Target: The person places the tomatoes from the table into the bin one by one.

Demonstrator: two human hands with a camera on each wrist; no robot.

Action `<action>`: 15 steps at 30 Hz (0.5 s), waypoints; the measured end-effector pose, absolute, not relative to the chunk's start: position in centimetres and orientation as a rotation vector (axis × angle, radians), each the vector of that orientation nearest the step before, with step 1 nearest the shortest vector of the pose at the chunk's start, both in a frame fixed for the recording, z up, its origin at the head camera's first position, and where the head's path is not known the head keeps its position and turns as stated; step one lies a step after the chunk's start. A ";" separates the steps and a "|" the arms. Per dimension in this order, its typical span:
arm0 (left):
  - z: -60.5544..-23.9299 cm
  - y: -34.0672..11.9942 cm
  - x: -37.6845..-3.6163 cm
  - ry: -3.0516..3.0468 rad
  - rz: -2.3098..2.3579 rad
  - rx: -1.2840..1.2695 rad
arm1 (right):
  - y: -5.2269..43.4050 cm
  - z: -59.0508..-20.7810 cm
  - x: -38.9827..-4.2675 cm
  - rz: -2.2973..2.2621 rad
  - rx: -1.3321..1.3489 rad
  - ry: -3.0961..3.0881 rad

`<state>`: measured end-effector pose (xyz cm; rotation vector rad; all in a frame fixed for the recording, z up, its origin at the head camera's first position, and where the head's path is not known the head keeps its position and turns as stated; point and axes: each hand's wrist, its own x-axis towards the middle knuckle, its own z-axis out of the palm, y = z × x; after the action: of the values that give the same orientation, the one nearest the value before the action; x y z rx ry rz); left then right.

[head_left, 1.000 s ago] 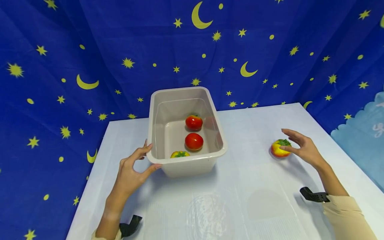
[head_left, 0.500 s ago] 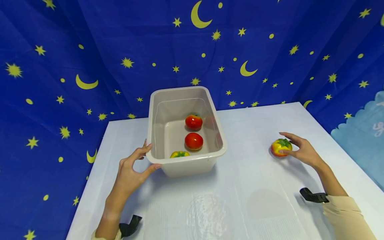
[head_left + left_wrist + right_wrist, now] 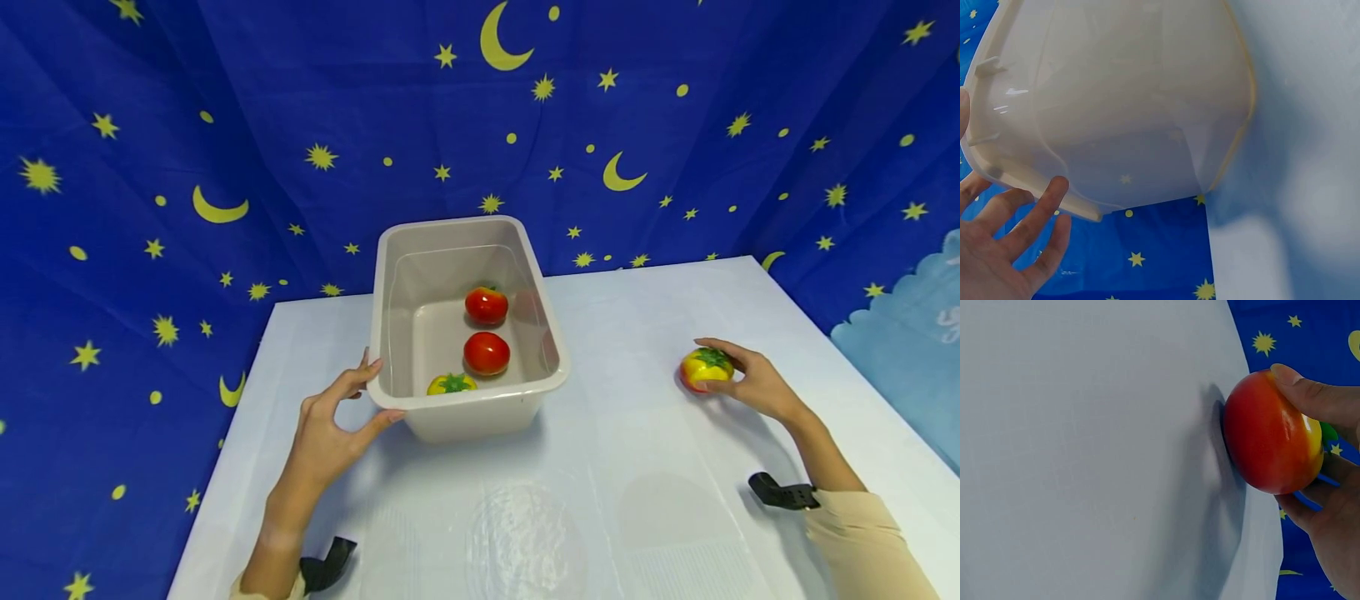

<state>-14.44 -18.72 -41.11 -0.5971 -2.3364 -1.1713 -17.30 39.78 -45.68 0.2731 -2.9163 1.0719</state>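
Observation:
My left hand (image 3: 326, 442) grips the rim of a light grey plastic bin (image 3: 472, 418) at its near left corner, thumb on the near side. In the left wrist view, fingers of the left hand (image 3: 1013, 240) spread beneath the bin's rim (image 3: 1035, 187). Inside the bin lie two red tomatoes (image 3: 487, 354) and a yellow one with a green top (image 3: 452, 384), partly hidden by the near wall. At the right, my right hand (image 3: 761, 387) pinches a red-and-yellow tomato (image 3: 1272, 437) between thumb and fingers. That tomato still appears to rest on the table.
A white-covered table (image 3: 600, 500) bears the bin and the loose tomato. Behind it hangs a blue curtain (image 3: 420, 108) with yellow moons and stars, close to the bin's far end. Black straps (image 3: 783, 492) sit on both wrists.
The right hand's fingers and thumb have closed in around the tomato at the right. The left hand and the bin have stayed in place.

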 end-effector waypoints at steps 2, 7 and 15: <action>-41.1 -18.7 -14.3 -2.342 -1.177 -0.597 | 39.7 -45.7 -17.3 1.067 0.257 -2.926; -41.1 -18.8 -14.2 -2.371 -1.167 -0.581 | 39.7 -45.6 -17.3 1.064 0.236 -2.936; -41.1 -18.8 -14.3 -2.376 -1.156 -0.587 | 39.8 -45.7 -17.2 1.075 0.218 -2.937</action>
<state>-14.28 -18.78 -41.11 -0.5867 -2.3760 -1.1564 -17.23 39.77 -45.70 0.2180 -2.9372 1.0752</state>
